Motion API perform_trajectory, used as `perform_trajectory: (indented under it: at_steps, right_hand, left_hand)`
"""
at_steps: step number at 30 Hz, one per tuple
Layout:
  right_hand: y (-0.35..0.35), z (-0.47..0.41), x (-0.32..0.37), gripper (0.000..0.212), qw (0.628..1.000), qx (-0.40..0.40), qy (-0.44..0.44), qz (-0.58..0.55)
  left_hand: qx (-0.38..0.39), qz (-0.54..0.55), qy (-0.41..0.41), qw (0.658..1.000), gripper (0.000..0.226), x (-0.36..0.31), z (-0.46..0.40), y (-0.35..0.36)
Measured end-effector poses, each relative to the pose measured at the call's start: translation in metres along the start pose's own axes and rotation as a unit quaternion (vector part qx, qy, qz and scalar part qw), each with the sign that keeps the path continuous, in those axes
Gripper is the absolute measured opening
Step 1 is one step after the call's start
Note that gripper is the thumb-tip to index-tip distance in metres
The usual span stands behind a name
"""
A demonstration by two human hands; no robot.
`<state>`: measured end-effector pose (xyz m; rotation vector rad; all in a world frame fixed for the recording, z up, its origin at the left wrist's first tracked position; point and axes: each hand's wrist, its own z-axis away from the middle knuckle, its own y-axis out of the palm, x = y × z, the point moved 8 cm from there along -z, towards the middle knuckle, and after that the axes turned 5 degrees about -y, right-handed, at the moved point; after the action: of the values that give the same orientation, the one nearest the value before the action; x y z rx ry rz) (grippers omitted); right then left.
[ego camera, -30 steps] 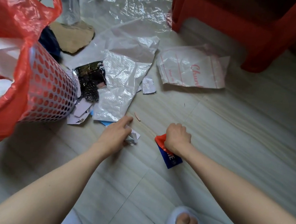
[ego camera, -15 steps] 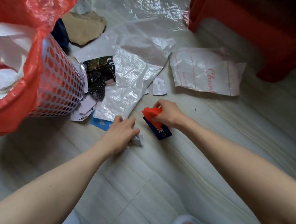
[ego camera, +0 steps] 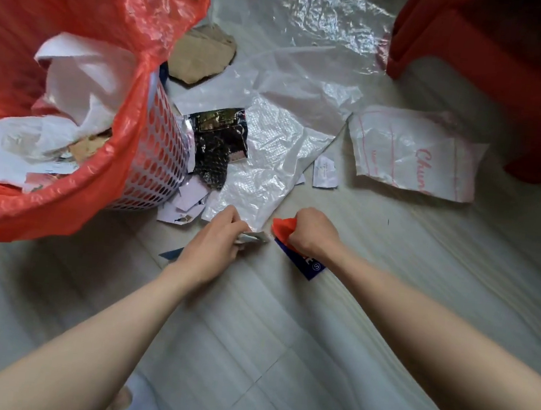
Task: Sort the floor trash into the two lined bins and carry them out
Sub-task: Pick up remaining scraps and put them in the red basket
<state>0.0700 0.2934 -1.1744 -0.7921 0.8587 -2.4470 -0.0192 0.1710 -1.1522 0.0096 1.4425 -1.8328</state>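
Both hands low over the floor trash! The left hand [ego camera: 212, 245] pinches a small crumpled paper scrap [ego camera: 254, 237] just off the tiles, at the edge of the white plastic sheet [ego camera: 265, 171]. The right hand [ego camera: 314, 230] clutches a red-and-blue wrapper [ego camera: 295, 247], its blue end trailing down. To the left stands the perforated bin [ego camera: 161, 158] with its red liner [ego camera: 93, 6], already holding paper.
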Motion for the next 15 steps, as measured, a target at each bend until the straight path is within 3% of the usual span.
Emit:
perform_trajectory:
  at_steps: [8, 15]
  right_hand:
    - [0.002, 0.017, 0.013, 0.03, 0.998, -0.056, -0.022, 0.009]
    - [0.02, 0.031, 0.03, 0.032, 0.996, -0.038, -0.06, 0.045]
  left_hand:
    - [-0.032, -0.029, 0.003, 0.999, 0.022, 0.0, -0.014, -0.009]
    - [0.059, -0.143, -0.064, 0.986, 0.024, 0.002, -0.031, 0.001]
